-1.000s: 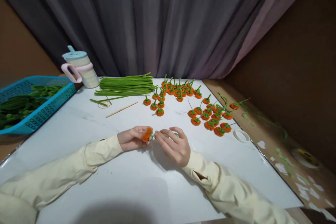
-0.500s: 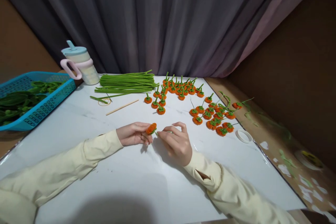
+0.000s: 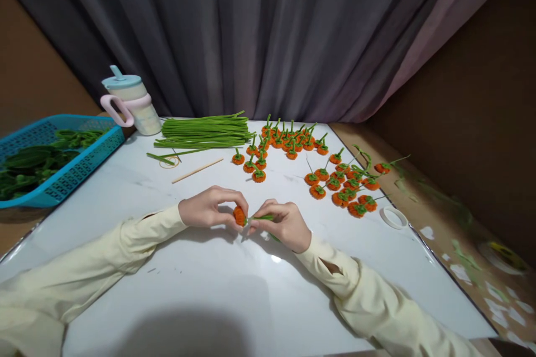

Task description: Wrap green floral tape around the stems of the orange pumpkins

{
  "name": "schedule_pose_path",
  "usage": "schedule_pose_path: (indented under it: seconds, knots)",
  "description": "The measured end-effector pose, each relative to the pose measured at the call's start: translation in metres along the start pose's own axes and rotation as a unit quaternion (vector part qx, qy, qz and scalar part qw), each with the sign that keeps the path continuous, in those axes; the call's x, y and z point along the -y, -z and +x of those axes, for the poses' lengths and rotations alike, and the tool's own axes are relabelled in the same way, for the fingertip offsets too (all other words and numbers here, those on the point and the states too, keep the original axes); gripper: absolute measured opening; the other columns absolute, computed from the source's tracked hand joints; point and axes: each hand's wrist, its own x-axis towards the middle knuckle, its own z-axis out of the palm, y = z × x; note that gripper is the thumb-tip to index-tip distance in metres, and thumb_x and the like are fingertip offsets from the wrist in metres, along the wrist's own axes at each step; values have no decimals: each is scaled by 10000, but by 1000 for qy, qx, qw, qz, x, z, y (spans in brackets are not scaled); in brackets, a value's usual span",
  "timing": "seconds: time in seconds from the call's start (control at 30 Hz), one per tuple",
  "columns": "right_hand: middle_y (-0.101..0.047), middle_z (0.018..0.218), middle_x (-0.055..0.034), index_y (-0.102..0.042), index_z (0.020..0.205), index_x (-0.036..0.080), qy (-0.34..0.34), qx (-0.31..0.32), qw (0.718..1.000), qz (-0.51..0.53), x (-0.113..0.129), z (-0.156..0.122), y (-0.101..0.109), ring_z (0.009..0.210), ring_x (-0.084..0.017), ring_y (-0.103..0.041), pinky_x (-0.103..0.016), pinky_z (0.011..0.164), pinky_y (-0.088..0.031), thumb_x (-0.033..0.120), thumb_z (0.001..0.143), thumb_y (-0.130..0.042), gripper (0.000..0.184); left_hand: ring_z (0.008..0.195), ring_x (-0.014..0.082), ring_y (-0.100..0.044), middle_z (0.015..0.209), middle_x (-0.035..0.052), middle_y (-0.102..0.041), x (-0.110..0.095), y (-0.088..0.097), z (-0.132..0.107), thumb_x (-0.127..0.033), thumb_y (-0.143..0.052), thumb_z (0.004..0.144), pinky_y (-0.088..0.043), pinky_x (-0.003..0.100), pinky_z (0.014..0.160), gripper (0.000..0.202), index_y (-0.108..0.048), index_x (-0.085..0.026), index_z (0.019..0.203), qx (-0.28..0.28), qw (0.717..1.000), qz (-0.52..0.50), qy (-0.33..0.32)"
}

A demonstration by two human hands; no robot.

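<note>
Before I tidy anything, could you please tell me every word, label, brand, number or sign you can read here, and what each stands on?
There is no readable text.
Tumbler: faint pattern on its body, no lettering I can make out.
Round item with yellow at the right: too blurred to tell whether it bears print.
Orange piece in the left hand: no lettering shows.

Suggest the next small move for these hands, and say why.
Perhaps the right hand should wind the green strip around the green end of the small orange piece: the left hand pinches that piece, the right holds the strip close beside it, and other orange pieces nearby carry green stems.
</note>
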Motion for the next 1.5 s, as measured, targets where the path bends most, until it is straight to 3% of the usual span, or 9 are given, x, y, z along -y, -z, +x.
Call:
schedule_pose_path:
  seconds: [0.2,0.43,0.53,0.7,0.77,1.0,1.13,1.27,1.5]
  knots:
    - [-652,625,-32,-686,664,141,-58,40,994,84,2,1,4,555,-161,-649,-282,588,-504,374,662,-746,240,637,126,-603,708,24,-660,5,-7,-1,-190,-738,658,-461,216,621,170,-608,-125,746,-33,964,-234,122]
    - [-699,636,-35,-681,690,171,141,-22,980,-139,7,1,3,629,-138,-567,-305,676,-460,261,786,-663,133,563,103,-587,655,47,-666,13,-17,-1,-196,-806,602,-444,177,549,233,-642,-76,717,-85,880,-429,187]
    - [-677,645,-26,-648,757,147,272,-54,922,-270,2,3,4,604,-119,-569,-330,726,-437,175,852,-570,126,589,119,-607,651,58,-653,18,-24,-1,-143,-799,601,-489,197,605,214,-643,-55,718,-109,814,-524,225]
    - [-690,756,-74,-610,918,90,469,-48,727,-499,-5,9,11,799,-170,-603,-350,782,-428,36,869,-444,181,655,105,-622,721,33,-638,13,-31,-1,-32,-594,776,-516,224,702,76,-627,-100,781,-174,725,-603,282]
    - [-689,745,-82,-619,920,80,476,-36,718,-507,-6,13,12,803,-174,-603,-349,787,-434,35,869,-441,190,660,102,-620,728,32,-632,11,-28,-1,-25,-521,823,-513,228,722,133,-619,-111,795,-193,707,-610,302]
    - [-706,659,-53,-683,704,152,41,54,993,-97,-2,30,9,610,-147,-625,-291,645,-499,338,792,-632,212,902,175,-608,975,85,-643,30,7,-9,-149,-659,742,-464,264,805,279,-609,-137,1016,-89,880,-430,184]
    - [-705,621,-38,-689,674,132,-141,101,977,121,-3,33,11,583,-162,-650,-286,634,-512,357,633,-754,238,1016,200,-542,1078,90,-576,22,16,-10,-137,-631,731,-415,323,902,374,-579,-173,1099,23,987,-159,23]
    - [-708,630,-41,-689,664,124,-171,123,963,169,-7,33,10,596,-164,-660,-295,662,-516,328,590,-784,236,904,167,-559,1007,100,-574,5,14,-5,-168,-608,777,-424,277,861,228,-636,-150,1003,58,994,66,-71]
    - [-710,644,-57,-682,697,116,-145,109,976,124,-7,31,5,629,-184,-675,-309,678,-522,386,602,-765,297,720,126,-590,780,40,-653,17,8,0,-194,-719,688,-448,209,714,116,-660,-122,757,-17,997,-45,61]
